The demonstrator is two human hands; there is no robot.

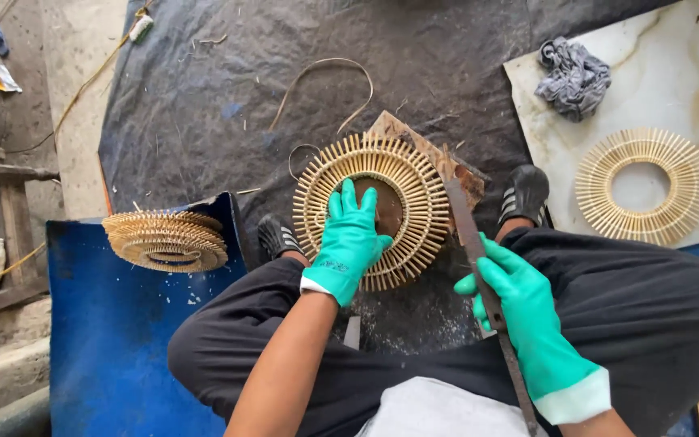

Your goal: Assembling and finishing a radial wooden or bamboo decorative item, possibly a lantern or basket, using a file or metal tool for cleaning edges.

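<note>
Two green-gloved hands are working over a round rattan ring (414,182) lying at centre. The left hand (349,239) is pressing flat, fingers spread, on its seven o'clock rim. The right hand (515,295) is gripping a long flat blade (469,231), tip pointing toward eleven o'clock.

Your gloved hands at a bamboo-stick ring on the floor

Your left hand (349,239), in a green glove, presses flat on the round ring of bamboo sticks (372,209), fingers reaching into its open centre, where a wooden block (426,150) shows beneath. Your right hand (519,303) grips a long flat metal blade (479,267), its tip touching the ring's right edge. A stack of finished rings (166,239) sits to your left on a blue board (115,340); another ring (643,186) lies on a white slab (689,65) beside a grey rag (574,77).
</note>
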